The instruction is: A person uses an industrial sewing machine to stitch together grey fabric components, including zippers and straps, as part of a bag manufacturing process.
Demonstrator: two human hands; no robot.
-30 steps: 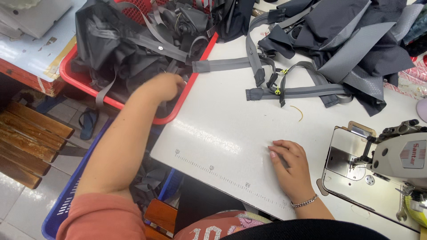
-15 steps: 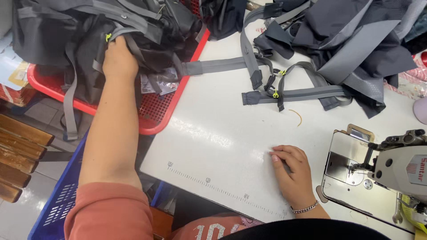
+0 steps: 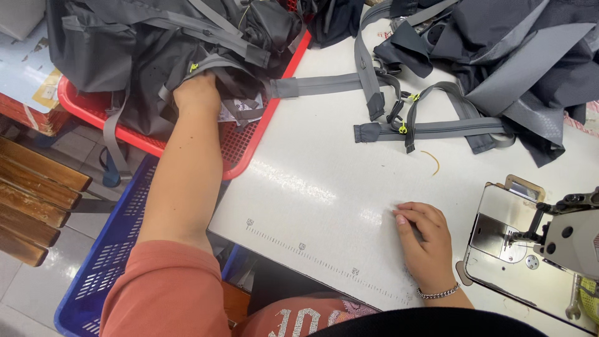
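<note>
The left hand (image 3: 198, 92) digs into the dark backpack (image 3: 168, 50) in the red basket (image 3: 249, 140); its fingers are buried, so I cannot tell their grip. The right hand (image 3: 426, 243) rests on the worktop (image 3: 312, 206), fingers loosely curled around nothing. Dangling straps (image 3: 324, 84) beyond the fingers may snag on the basket edge if pulled.

I see a white table (image 3: 324, 187) with a printed ruler along its near edge — on it lie grey webbing straps (image 3: 430, 128), dark bag fabric (image 3: 524, 56), a curl of yellow thread (image 3: 432, 161), my right hand (image 3: 427, 240) and the sewing machine (image 3: 561, 240).
</note>
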